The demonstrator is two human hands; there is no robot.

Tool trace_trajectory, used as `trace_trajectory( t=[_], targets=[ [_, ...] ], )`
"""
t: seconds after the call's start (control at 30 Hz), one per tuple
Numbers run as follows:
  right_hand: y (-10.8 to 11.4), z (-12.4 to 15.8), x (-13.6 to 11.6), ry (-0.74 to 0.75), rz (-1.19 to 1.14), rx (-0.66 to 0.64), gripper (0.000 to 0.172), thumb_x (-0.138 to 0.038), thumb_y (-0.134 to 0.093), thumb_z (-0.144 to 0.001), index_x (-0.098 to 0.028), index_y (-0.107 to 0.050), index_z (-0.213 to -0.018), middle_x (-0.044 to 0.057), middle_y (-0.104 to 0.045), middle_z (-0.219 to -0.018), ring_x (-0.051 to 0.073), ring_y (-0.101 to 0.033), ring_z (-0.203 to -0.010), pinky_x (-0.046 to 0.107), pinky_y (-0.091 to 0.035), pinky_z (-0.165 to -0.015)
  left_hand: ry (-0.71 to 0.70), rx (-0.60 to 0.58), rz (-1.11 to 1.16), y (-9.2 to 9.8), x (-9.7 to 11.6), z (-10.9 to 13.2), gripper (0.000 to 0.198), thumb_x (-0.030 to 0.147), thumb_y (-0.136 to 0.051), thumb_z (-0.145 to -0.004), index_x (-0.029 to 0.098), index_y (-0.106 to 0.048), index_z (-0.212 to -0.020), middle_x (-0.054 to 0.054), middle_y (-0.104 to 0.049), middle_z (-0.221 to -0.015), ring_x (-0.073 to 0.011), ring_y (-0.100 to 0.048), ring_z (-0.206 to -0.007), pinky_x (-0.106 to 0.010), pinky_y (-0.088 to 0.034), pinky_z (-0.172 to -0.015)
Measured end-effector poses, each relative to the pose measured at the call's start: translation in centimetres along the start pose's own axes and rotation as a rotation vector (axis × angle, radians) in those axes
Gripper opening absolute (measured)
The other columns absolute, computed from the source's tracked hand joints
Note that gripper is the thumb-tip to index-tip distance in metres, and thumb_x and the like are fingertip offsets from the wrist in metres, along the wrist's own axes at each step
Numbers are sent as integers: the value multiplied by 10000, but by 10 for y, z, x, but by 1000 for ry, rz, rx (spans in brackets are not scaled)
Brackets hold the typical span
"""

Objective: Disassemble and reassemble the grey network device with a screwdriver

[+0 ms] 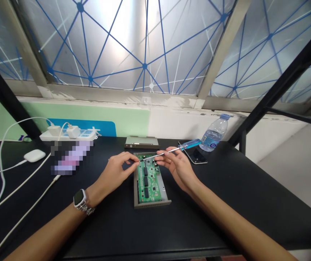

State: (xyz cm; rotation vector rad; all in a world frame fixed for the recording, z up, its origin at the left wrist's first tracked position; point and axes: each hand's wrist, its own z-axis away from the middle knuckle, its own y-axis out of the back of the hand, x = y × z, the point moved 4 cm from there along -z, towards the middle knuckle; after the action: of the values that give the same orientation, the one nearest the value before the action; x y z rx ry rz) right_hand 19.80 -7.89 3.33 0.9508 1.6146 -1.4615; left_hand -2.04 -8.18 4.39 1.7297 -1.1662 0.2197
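Observation:
In my right hand (178, 165) is a screwdriver (189, 145) with a clear blue handle; my fingers grip its metal shaft, and the handle points up to the right. The tip reaches left to my left hand (121, 166), whose thumb and forefinger pinch together right at it. Whatever lies in that pinch is too small to make out. Below both hands lies a green circuit board (151, 185) with black chips, set in an open metal casing (152, 204) on the black table. My left wrist wears a watch (79, 198).
A flat metal cover (141, 142) lies behind the casing. To the right are a phone (198, 156) and a water bottle (214, 134). On the left stand a power strip (90, 135) with white cables, a white case (34, 156) and a pixelated-over device (71, 159).

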Motion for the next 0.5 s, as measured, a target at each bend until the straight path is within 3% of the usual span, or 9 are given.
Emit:
trace_trajectory(
  t=[0.2,0.5],
  targets=[
    [2,-1,-3,-13,-28,33,305,-239,-784,-754,-231,-511,-888,47,-750,-930,206,-740,-827,351,-564,-797,-26,43,-1,6,1,-1,103,267,-619,-896,200,-680,-945,-39,-718,-924,-157,-649,-754,-293,-501,-713],
    [0,0,2,-69,-69,56,293,-191,-794,-739,-208,-532,-870,62,-763,-913,202,-748,-810,320,-574,-768,-43,15,35,3,4,-2,67,209,-590,-905,188,-653,-892,-21,-702,-879,-135,-641,-736,-251,-489,-659]
  ],
)
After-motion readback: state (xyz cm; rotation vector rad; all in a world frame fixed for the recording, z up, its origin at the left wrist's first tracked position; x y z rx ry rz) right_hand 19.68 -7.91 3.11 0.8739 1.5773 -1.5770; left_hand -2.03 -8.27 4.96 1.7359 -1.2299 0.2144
